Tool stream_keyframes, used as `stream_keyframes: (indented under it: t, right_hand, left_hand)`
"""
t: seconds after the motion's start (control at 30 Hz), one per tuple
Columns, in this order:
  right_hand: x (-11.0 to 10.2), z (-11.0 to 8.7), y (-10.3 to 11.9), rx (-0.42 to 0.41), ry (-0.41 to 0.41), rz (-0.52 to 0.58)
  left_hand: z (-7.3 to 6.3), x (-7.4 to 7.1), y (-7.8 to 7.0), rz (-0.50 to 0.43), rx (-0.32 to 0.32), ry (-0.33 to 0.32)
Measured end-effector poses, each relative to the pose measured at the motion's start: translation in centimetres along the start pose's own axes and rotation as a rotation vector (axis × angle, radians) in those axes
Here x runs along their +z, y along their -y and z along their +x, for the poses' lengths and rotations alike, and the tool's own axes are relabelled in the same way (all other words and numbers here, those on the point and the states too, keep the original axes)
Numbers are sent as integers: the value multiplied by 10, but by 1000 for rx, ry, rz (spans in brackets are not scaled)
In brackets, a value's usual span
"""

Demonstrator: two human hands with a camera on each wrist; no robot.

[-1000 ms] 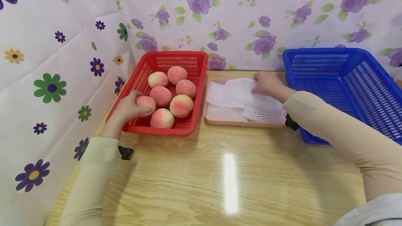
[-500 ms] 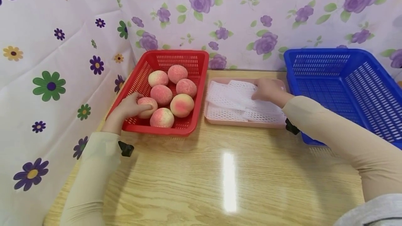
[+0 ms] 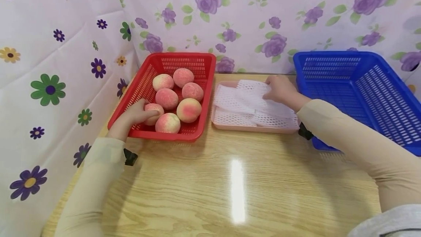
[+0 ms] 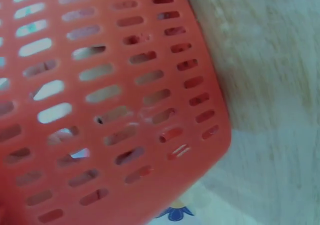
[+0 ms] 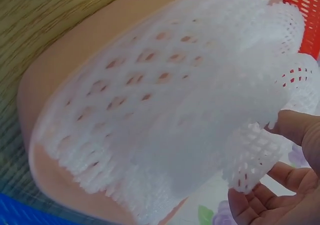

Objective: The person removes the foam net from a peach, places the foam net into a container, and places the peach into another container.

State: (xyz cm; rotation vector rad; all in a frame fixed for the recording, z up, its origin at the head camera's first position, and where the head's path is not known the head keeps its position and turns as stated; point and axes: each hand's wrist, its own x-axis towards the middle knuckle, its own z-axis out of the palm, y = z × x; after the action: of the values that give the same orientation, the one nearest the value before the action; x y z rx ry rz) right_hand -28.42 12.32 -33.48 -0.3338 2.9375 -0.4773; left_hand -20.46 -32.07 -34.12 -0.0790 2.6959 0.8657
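In the head view my left hand (image 3: 132,116) reaches into the red basket (image 3: 171,136) and grips a pink peach (image 3: 154,115), thumb across its top. Several other peaches (image 3: 167,98) lie beside it. The left wrist view is mostly filled by the slotted red basket wall (image 4: 115,135), which hides that hand's grasp. Over the shallow pink tray (image 3: 250,129), my right hand (image 3: 281,90) pinches the far end of a white foam net sleeve (image 5: 250,160). Its thumb and fingers (image 5: 287,175) show on that edge in the right wrist view. Several sleeves (image 3: 230,100) overlap in the tray.
A blue basket (image 3: 302,68) stands right of the tray, beneath my right forearm. The wooden table (image 3: 197,185) stretches in front. Flowered cloth (image 3: 243,21) hangs behind, and another flowered cloth (image 3: 72,61) rises close to my left arm.
My right hand has lowered onto the sleeves and come up slightly again, lifting the far edge of one. The left hand has settled its thumb further onto the peach.
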Motion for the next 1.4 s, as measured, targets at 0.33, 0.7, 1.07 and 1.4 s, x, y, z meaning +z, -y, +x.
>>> stream_keyframes:
  t: [0.33, 0.7, 1.07, 1.4]
  right_hand:
    - [-9, -5, 6, 24, -3, 37]
    - [-28, -2, 16, -5, -25, 58]
    - [-48, -13, 21, 27, -42, 109]
    - [-70, -37, 13, 23, -17, 107]
  left_hand:
    - [-7, -9, -25, -23, -12, -58]
    - [-5, -17, -51, -8, 70, -157]
    - [-6, -19, -79, -54, 186, -246]
    - [-1, -14, -100, -66, 309, -281]
